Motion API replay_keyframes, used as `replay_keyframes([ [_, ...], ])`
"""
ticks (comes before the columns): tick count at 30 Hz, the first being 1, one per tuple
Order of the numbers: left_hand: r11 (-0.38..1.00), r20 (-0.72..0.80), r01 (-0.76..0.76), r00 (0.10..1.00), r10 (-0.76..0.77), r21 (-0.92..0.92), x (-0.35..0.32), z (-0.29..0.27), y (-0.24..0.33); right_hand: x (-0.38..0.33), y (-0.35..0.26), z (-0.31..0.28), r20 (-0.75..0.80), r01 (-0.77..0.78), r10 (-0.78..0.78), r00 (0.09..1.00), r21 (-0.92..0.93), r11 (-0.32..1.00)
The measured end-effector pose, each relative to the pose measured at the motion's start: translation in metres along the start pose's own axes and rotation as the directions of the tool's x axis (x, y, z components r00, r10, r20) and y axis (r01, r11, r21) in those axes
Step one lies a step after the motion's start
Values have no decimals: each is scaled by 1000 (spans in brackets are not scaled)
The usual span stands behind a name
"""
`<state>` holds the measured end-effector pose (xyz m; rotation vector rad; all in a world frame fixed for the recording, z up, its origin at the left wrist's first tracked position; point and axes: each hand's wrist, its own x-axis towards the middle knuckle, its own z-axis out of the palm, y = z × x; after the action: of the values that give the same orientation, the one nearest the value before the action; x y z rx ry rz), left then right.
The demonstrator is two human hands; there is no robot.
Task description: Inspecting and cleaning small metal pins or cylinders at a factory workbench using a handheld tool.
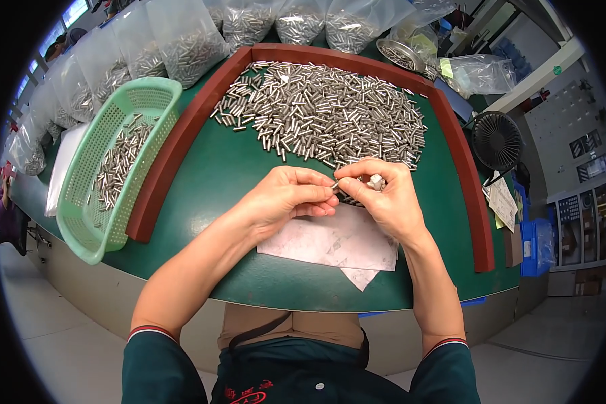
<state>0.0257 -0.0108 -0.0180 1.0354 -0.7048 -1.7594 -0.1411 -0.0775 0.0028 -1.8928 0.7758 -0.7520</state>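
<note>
My left hand (291,194) is closed in a pinch at the near edge of the pile, its thumb and forefinger on a small metal pin (335,185). My right hand (386,195) meets it there, thumb and forefinger pinched at the same pin. A small white piece (376,182) sticks out among the right fingers; its kind is unclear. Below both hands a stained pale pink sheet (323,246) lies on the green tabletop (195,202). Just beyond them spreads a large heap of short silvery metal pins (337,111). A few more dark pins show partly hidden between the hands.
A dark red wooden frame (451,141) borders the heap on three sides. On the left stands a green plastic basket (74,195) with pins inside. Clear bags of pins (185,47) line the back. A black fan (497,140) and a metal bowl (400,55) are at the right.
</note>
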Motion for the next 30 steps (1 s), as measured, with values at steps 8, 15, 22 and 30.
replay_keyframes([
  [8,995,1,49,999,-50,-82,1,-1,-3,3,-1,-2,44,-85,83,996,51,995],
  [15,992,19,71,997,-70,-102,0,-2,-2,7,-4,-4,79,-135,129,989,85,987],
  [22,977,38,94,995,-89,-192,3,-5,-5,11,4,-5,79,-76,65,995,136,988],
  [30,971,59,108,993,-97,-212,3,-6,-6,11,0,-9,125,-120,104,987,126,985],
])
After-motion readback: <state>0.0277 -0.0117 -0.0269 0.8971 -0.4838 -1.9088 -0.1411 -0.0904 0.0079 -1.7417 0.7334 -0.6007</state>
